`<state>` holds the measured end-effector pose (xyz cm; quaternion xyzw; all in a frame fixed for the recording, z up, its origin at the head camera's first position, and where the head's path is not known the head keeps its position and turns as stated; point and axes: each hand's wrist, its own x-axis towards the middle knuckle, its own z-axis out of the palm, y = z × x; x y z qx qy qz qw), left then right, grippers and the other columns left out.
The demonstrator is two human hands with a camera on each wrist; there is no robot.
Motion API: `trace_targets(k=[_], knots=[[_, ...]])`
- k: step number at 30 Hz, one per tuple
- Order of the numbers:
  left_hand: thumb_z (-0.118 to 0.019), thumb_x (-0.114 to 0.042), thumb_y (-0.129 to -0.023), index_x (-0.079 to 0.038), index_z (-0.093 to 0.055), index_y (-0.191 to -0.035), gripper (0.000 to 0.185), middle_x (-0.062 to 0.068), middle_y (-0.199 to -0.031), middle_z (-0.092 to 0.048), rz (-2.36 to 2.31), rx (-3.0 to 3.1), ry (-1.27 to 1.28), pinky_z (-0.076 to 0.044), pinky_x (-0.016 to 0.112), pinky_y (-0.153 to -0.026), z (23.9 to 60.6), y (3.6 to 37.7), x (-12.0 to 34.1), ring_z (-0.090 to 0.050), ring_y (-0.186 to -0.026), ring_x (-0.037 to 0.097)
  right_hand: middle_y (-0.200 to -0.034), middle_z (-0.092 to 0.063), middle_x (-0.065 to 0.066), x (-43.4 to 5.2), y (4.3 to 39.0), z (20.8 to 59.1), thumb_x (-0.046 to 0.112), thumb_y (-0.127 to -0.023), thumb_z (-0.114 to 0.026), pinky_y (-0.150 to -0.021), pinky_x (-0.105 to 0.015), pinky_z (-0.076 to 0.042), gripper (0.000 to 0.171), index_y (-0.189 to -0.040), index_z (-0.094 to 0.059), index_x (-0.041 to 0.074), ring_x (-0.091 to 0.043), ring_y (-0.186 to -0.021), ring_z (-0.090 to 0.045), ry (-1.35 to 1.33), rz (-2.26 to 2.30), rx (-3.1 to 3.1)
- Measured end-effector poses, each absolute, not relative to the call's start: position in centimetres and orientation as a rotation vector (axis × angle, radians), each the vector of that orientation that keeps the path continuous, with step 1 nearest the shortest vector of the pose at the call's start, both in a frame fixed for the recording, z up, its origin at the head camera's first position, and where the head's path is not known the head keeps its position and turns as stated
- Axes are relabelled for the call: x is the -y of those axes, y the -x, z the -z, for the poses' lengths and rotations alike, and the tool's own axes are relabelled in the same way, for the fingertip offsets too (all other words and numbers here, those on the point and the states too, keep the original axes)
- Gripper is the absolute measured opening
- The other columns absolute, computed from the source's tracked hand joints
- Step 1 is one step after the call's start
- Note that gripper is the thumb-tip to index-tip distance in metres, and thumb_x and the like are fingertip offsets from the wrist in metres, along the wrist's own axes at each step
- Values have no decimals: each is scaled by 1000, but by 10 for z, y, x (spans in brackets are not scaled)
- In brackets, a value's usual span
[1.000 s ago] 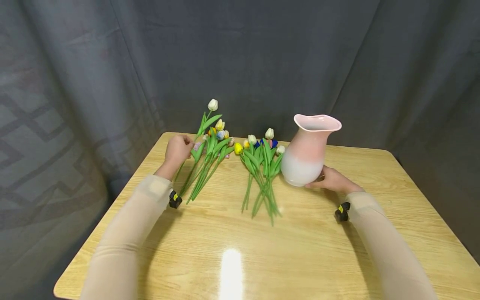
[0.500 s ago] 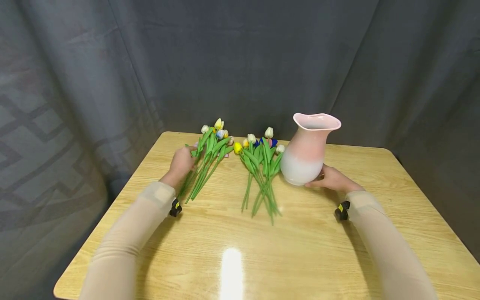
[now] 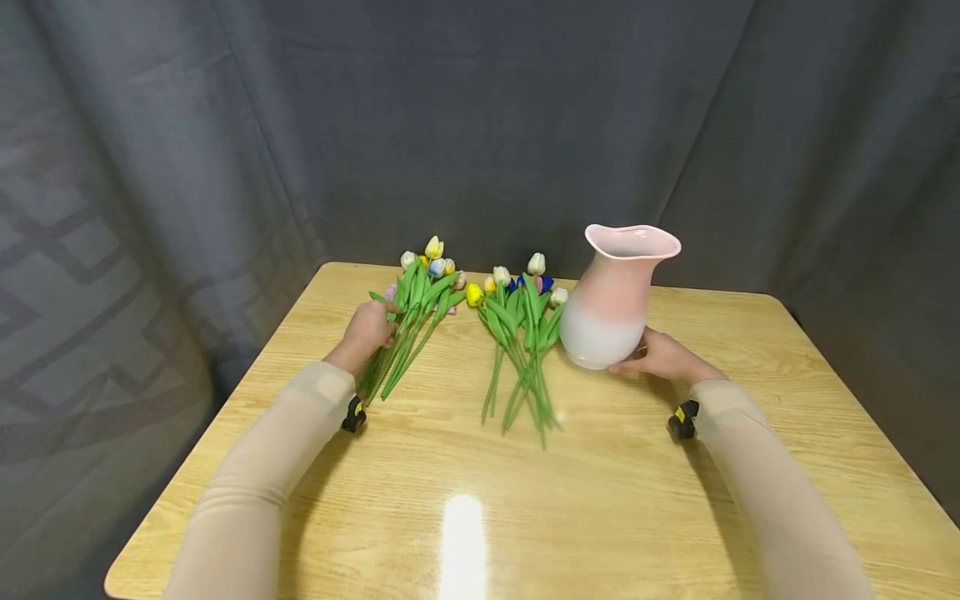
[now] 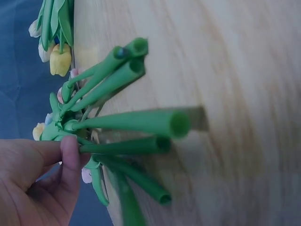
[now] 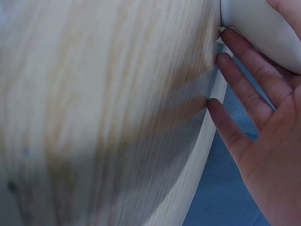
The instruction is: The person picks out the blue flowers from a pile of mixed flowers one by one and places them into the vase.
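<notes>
1. Head view: at centre left of the frame, the left hand has its fingers curled round the left bunch of artificial tulips with green plastic stems, which lies on the light wooden table. A second loose bunch of artificial tulips lies untouched at centre. Just right of it, the right hand rests with straight fingers against the lower side of the pink-and-white ceramic vase, which stands upright. Count: two bunches, one vase, two hands. A dark grey curtain fills the top.

2. Left wrist view: the thumb presses on the stems, with about six cut ends fanning right over the wood. I judge gathering is the step in hand; lifting next calls for a firm grip, since the stems splay.

3. Right wrist view: the spread fingers touch the vase's white base at upper right; the vase is steadied, not gripped.
</notes>
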<state>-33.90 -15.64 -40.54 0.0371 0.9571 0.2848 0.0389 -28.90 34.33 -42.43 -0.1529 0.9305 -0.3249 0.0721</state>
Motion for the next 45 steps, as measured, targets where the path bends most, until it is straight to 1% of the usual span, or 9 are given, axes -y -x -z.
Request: trace_targets(k=[6,10,14,18,23,28,33,38,45], knots=[[-55,-1,-96,2,-52,-134,39,18,-85,-64,-902,-2906,-131,-53,23,-52,409,342,160,-59,-51,10,-120,-59,-16,-341,288,423,33,-78,-81,-84,-38,-49,76,-136,-40,4,-29,-102,-59,473,977,-2794],[-52,-3,-97,3,-53,-133,36,15,-78,-64,-908,-2891,-143,-54,23,-52,405,344,161,-59,-51,10,-119,-59,-16,-341,288,423,32,-78,-81,-84,-39,-49,76,-135,-41,3,-29,-101,-60,472,982,-2799],[-48,-8,-100,2,-55,-131,34,18,-91,-68,-904,-2900,-125,-54,25,-56,393,346,159,-65,-58,15,-119,-59,-16,-342,288,424,33,-78,-81,-87,-40,-48,76,-135,-41,4,-30,-103,-59,467,977,-2805],[-48,-12,-100,-1,-58,-128,32,19,-100,-68,-932,-2961,-141,-53,26,-56,377,346,151,-68,-67,22,-121,-58,-15,-343,288,425,33,-78,-81,-88,-42,-47,76,-136,-40,5,-30,-104,-58,473,972,-2808],[-47,-15,-101,-1,-61,-123,30,13,-86,-66,-1009,-3001,-214,-50,27,-54,355,343,134,-67,-66,24,-121,-59,-16,-343,288,424,34,-78,-81,-88,-42,-47,77,-136,-40,5,-30,-105,-58,470,987,-2802],[-49,-15,-100,-3,-64,-118,26,13,-87,-65,-1092,-2966,-269,-49,24,-53,339,338,111,-69,-72,28,-122,-58,-16,-344,288,424,36,-78,-81,-87,-41,-47,78,-137,-40,5,-31,-105,-58,453,993,-2791],[-52,-15,-100,-5,-66,-113,22,13,-88,-67,-1105,-2933,-398,-46,21,-50,335,328,82,-67,-65,22,-121,-59,-16,-344,287,423,36,-78,-81,-87,-41,-47,77,-136,-41,5,-30,-105,-59,444,993,-2787],[-52,-11,-98,-3,-66,-107,19,12,-82,-67,-1080,-2883,-552,-49,22,-51,340,320,53,-63,-57,14,-119,-60,-15,-345,287,423,36,-79,-81,-87,-42,-48,76,-136,-41,5,-30,-104,-59,442,977,-2797],[-51,-15,-99,-4,-67,-112,23,8,-80,-71,-763,-2870,-666,-51,25,-57,358,314,27,-63,-55,12,-121,-59,-17,-345,288,425,37,-80,-79,-89,-45,-48,77,-137,-39,4,-32,-107,-59,460,988,-2782]])
